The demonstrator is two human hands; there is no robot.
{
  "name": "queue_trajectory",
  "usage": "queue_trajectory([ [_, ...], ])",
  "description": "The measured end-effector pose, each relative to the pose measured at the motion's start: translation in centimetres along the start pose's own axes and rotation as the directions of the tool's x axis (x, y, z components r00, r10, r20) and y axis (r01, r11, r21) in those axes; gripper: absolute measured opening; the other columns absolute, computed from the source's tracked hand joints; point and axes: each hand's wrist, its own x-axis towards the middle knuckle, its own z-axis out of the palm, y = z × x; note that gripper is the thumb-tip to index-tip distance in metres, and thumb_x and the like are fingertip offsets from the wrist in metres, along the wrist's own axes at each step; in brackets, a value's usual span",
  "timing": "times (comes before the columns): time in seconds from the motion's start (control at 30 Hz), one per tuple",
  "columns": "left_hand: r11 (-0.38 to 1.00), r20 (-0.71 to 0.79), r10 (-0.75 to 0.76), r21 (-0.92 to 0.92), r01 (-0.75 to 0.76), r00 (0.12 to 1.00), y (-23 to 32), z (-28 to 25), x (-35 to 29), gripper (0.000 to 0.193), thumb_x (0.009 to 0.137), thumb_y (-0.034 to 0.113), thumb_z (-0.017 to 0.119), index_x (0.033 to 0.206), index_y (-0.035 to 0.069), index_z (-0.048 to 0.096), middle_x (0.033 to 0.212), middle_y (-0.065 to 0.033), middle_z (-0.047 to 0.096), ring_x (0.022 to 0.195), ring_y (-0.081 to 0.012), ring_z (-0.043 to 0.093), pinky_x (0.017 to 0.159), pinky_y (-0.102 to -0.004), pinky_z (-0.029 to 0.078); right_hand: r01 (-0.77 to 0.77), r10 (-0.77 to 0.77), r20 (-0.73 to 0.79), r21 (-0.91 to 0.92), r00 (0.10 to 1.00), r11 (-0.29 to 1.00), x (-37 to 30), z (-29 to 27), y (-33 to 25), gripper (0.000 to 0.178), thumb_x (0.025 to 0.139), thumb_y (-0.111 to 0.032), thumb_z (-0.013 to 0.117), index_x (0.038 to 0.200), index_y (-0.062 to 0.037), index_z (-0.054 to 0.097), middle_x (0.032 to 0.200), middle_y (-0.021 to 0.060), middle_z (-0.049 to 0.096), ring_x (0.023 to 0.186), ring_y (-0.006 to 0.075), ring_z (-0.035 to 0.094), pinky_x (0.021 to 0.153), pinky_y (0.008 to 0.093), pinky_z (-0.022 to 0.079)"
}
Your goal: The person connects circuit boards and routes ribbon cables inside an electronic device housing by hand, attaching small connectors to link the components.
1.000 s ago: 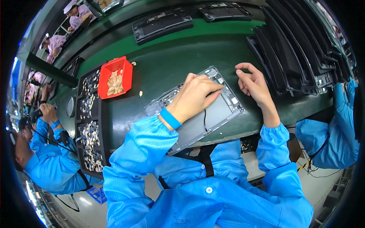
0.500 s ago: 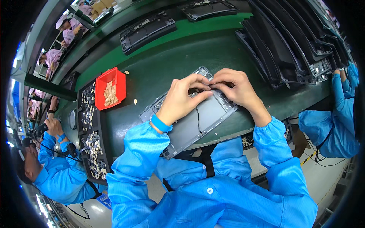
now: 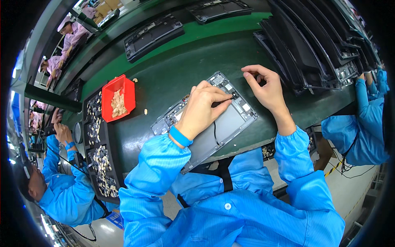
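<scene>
A flat grey metal laptop casing lies slantwise on the bench in front of me, with small parts along its upper edges and a thin black cable across its panel. My left hand, with a blue wrist strap, is over the casing, thumb and forefinger closed together at a small dark part near its upper right edge. What they grip is too small to name. Raised off the casing to the right, my right hand has thumb and forefinger tips pinched together. Anything between them cannot be made out.
A red bin of small tan pieces stands left, beside a black compartment tray of small parts. Black casings are stacked at the right; more casings lie at the back. Co-workers in blue sit at left and right.
My right hand has come away from the casing and moved up and right, leaving the left hand's fingertips. The left hand stays at the casing's upper right edge, its wrist shifted slightly right.
</scene>
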Motion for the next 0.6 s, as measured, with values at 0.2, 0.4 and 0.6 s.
queue_trajectory([
  [0.2, 0.998, -0.026, 0.017, 0.067, -0.016, 1.000, 0.3, 0.3, 0.3, 0.017, 0.081, 0.015, 0.082, 0.098, 0.009, 0.083, 0.088, -0.0047, 0.076, 0.086, -0.0235, 0.063, 0.081, -0.0378, 0.050, -0.069, 0.069, 0.021, -0.030, 0.997, 0.997, 0.0, -0.1, -0.3, 0.016, 0.091, -0.012, 0.073, 0.106, -0.0071, 0.078, 0.085, 0.0011, 0.075, 0.073, 0.0060, 0.061, 0.062, 0.0239, 0.042],
  [0.4, 0.997, -0.009, -0.071, 0.034, 0.071, 0.997, 0.0, 0.6, 0.5, 0.017, 0.081, 0.017, 0.083, 0.097, 0.010, 0.083, 0.093, -0.0031, 0.076, 0.091, -0.0227, 0.062, 0.086, -0.0378, 0.047, -0.055, 0.056, 0.022, -0.040, 0.998, 0.998, 0.1, -0.2, -0.5, 0.017, 0.091, -0.011, 0.073, 0.106, -0.0065, 0.078, 0.087, 0.0027, 0.076, 0.076, 0.0076, 0.064, 0.064, 0.0245, 0.044],
  [0.6, 0.994, -0.120, 0.028, 0.107, -0.016, 0.992, 0.3, 1.2, 0.5, 0.014, 0.081, 0.017, 0.083, 0.094, 0.011, 0.083, 0.091, -0.0024, 0.076, 0.089, -0.0226, 0.063, 0.083, -0.0377, 0.046, -0.053, 0.055, 0.031, -0.052, 0.998, 0.997, 0.0, -0.1, -0.4, 0.017, 0.090, -0.011, 0.073, 0.106, -0.0063, 0.078, 0.090, 0.0048, 0.076, 0.078, 0.0099, 0.066, 0.067, 0.0258, 0.046],
])
